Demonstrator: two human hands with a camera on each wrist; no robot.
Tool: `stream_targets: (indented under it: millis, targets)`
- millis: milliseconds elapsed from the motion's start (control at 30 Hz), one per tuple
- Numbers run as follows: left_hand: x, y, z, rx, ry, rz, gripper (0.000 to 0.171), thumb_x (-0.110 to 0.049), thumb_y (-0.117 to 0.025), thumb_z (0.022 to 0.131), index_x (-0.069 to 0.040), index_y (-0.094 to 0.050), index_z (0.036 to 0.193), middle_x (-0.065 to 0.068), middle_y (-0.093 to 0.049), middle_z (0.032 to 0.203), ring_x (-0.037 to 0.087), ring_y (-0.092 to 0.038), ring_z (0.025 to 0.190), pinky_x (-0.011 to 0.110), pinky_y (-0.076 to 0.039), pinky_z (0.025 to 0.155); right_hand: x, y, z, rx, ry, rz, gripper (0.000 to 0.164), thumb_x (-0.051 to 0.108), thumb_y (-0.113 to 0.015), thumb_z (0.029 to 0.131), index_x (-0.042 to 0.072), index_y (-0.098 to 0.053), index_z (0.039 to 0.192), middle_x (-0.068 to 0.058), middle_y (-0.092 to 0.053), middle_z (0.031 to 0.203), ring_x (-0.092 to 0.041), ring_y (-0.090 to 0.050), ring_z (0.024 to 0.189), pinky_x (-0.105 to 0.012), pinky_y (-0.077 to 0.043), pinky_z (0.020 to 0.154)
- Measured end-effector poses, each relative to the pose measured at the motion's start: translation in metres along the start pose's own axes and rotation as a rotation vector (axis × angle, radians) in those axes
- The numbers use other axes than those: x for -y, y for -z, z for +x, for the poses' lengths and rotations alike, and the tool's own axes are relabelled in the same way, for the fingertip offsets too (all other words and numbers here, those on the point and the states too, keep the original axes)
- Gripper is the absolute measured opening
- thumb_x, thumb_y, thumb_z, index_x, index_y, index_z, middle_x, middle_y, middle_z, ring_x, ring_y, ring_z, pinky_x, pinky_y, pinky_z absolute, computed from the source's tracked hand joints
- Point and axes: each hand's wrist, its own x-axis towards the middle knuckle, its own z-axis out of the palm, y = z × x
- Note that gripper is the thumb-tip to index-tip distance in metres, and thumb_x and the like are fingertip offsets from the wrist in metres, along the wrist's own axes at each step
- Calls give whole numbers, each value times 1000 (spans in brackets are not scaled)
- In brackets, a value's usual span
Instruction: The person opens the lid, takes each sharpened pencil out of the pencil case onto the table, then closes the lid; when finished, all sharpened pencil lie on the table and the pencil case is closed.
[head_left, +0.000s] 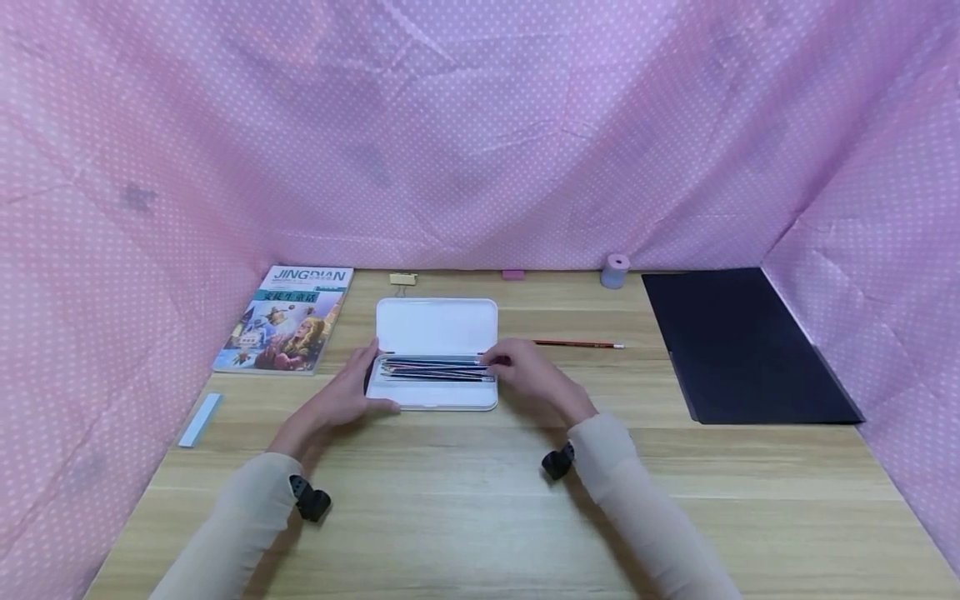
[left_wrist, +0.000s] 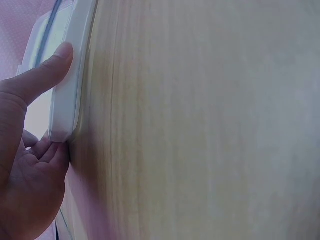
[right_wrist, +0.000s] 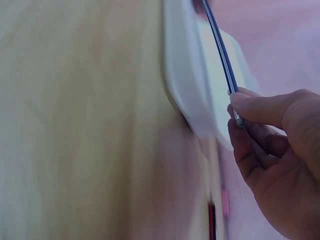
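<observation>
An open white pencil case (head_left: pixel 442 399) lies on the wooden table, its lid (head_left: pixel 437 325) tipped back. Several dark pencils (head_left: pixel 431 368) lie lengthwise inside it. My left hand (head_left: pixel 345 398) grips the case's left end, thumb over the front edge and fingers around the side, as the left wrist view also shows. At the other end, my right hand (head_left: pixel 531 372) pinches a dark pencil (right_wrist: pixel 223 50) between thumb and fingers near its metal-coloured end. That pencil stretches along above the case in the right wrist view. Behind the right hand lies a red-and-black pencil (head_left: pixel 577 343), partly hidden by it.
A picture-covered book (head_left: pixel 288 321) lies at the left, with a light blue strip (head_left: pixel 200 420) before it. Along the back are a binder clip (head_left: pixel 402 279), a small pink block (head_left: pixel 513 275) and a pink-and-blue cylinder (head_left: pixel 615 272). A black folder (head_left: pixel 742 346) covers the right.
</observation>
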Motion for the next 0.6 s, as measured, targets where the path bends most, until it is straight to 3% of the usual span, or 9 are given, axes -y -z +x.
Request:
stream_targets:
  millis: [200,367,600]
  targets:
    - [-1,0,1,-1,2,0,121,-59,-74,65,-23,6,148,13,-12,151,34,-15,137,56,-14,108,-31,36,-29,-110,-36,-3,18,12,-60,89,17,-69,103,-1,-64,109,-18,-56,105,-40,-45,92]
    - [-3,2,0,5,5,-5,122,-58,-75,64,-23,7,148,13,-12,150,35,-15,136,56,-13,108,-63,66,-58,-218,-35,-38,15,7,-61,88,10,-70,99,-7,-66,104,-23,-59,101,-42,-46,88]
    - [-3,1,-1,12,15,-13,122,-57,-75,64,-24,7,148,13,-11,151,35,-14,137,57,-13,108,-103,88,-88,-287,-144,-109,14,11,-62,88,10,-69,100,-10,-65,105,-27,-57,101,-45,-45,87]
